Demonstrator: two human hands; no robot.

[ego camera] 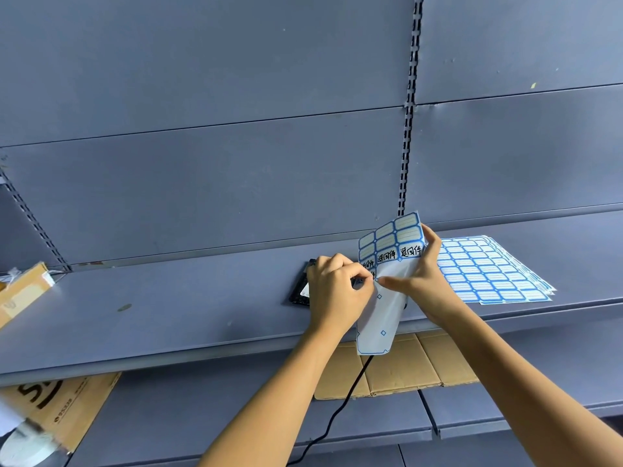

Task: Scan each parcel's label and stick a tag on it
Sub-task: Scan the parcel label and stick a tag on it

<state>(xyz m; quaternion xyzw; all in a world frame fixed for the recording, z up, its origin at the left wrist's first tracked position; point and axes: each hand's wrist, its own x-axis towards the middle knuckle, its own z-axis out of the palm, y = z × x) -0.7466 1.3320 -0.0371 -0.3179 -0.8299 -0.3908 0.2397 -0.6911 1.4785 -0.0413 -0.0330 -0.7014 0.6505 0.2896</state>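
A grey metal shelf (168, 315) ran beneath both hands, with a cardboard parcel (20, 291) at its end, well apart to the left of the grip, and a stack of blue label sheets (488, 274) just to the right. The right hand (424, 278) gripped a partly used tag sheet (391, 241), thumb in front and fingers behind. The left hand (333, 288) pinched a tag (370, 272) at that sheet's left edge between thumb and forefinger, with a black scanner (300, 293) lying just behind it.

Grey metal shelf (168, 315), slotted upright (409, 129) behind, flattened cardboard (404, 365) on the lower shelf (202, 409) beneath.
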